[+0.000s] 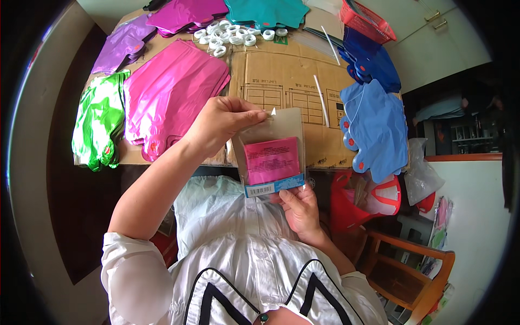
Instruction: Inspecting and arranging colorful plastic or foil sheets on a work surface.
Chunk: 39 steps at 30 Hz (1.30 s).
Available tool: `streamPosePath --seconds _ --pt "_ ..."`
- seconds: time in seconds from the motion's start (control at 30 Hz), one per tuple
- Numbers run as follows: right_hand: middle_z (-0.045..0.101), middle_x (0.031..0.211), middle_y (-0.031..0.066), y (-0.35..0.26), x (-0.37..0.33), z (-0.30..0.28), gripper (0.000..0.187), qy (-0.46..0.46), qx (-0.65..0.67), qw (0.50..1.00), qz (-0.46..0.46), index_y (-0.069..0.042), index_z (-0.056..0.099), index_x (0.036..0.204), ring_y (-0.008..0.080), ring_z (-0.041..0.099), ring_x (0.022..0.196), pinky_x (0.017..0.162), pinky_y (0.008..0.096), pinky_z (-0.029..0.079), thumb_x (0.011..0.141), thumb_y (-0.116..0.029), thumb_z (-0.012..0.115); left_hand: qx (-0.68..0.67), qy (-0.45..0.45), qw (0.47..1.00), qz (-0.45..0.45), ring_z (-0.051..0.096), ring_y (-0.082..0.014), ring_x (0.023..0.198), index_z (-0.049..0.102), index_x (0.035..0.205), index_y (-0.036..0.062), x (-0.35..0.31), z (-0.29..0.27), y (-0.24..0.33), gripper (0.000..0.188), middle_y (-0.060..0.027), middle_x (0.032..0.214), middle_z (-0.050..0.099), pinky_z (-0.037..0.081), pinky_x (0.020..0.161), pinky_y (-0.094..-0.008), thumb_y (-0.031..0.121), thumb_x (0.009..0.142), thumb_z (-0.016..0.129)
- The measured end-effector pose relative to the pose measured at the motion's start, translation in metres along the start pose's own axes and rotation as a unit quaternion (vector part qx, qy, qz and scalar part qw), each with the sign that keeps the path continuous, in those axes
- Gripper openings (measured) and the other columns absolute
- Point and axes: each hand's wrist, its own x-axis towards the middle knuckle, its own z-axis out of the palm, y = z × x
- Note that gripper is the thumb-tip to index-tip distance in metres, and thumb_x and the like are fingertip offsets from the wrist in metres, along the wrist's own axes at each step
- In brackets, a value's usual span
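Observation:
A clear flat plastic packet point(295, 127) is held upright in front of my chest, over the table's near edge. Inside it lies a folded pink foil piece point(272, 162), with a blue printed strip bearing a barcode along the bottom. My left hand point(225, 122) pinches the packet's top left corner between thumb and fingers. At its lower right corner my right hand point(300, 208) grips, thumb in front and the other fingers mostly hidden behind. Beside my left hand is a stack of pink foil balloons point(173, 92), flat and uninflated.
Cardboard point(260, 65) covers the table. Around it lie green point(95, 116), purple point(122, 43), magenta point(187, 13), teal point(265, 12) and blue foil stacks point(379, 124). White ribbon coils point(219, 38), white sticks point(322, 100) and a red basket point(368, 21) are farther back. A wooden chair point(409, 271) stands right.

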Motion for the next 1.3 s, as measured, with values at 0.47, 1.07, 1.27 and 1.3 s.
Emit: streamPosePath --seconds 0.47,1.07,1.27,1.3 --pt "0.070 0.091 0.0080 -0.002 -0.001 -0.006 0.012 0.047 0.021 0.998 0.019 -0.003 0.064 0.101 0.0170 0.068 0.077 0.073 0.0309 0.056 0.090 -0.004 0.067 -0.099 -0.038 0.993 -0.060 0.066 -0.0140 0.095 0.058 0.122 -0.0031 -0.006 -0.001 0.005 0.034 -0.0097 0.111 0.066 0.054 0.080 -0.0264 0.019 0.096 0.063" --pt "0.069 0.097 0.0099 -0.007 0.002 0.009 0.016 0.048 -0.051 0.998 0.002 0.000 0.060 0.109 0.0185 0.069 0.083 0.076 0.0321 0.057 0.096 -0.011 0.061 0.621 0.017 0.732 0.280 0.054 -0.0299 0.094 0.066 0.092 -0.0004 -0.018 0.026 -0.014 0.019 -0.0132 0.091 0.061 0.043 0.086 -0.0408 0.018 0.091 0.061" --pt "0.069 0.095 0.0124 -0.007 0.003 0.011 0.014 0.067 -0.022 0.997 0.004 0.000 0.059 0.105 0.0209 0.070 0.081 0.074 0.0339 0.058 0.095 -0.009 0.062 0.616 -0.023 0.738 0.273 0.056 -0.0300 0.091 0.066 0.093 -0.0007 -0.019 0.029 -0.004 0.020 -0.0141 0.091 0.062 0.044 0.086 -0.0407 0.018 0.092 0.059" --pt "0.068 0.095 0.0127 -0.008 0.003 0.012 0.014 0.066 -0.019 0.998 0.008 0.001 0.059 0.104 0.0206 0.070 0.081 0.075 0.0334 0.058 0.095 -0.009 0.062 0.603 -0.016 0.742 0.292 0.056 -0.0305 0.092 0.066 0.094 -0.0001 -0.020 0.029 -0.002 0.021 -0.0142 0.092 0.062 0.044 0.085 -0.0410 0.019 0.092 0.059"
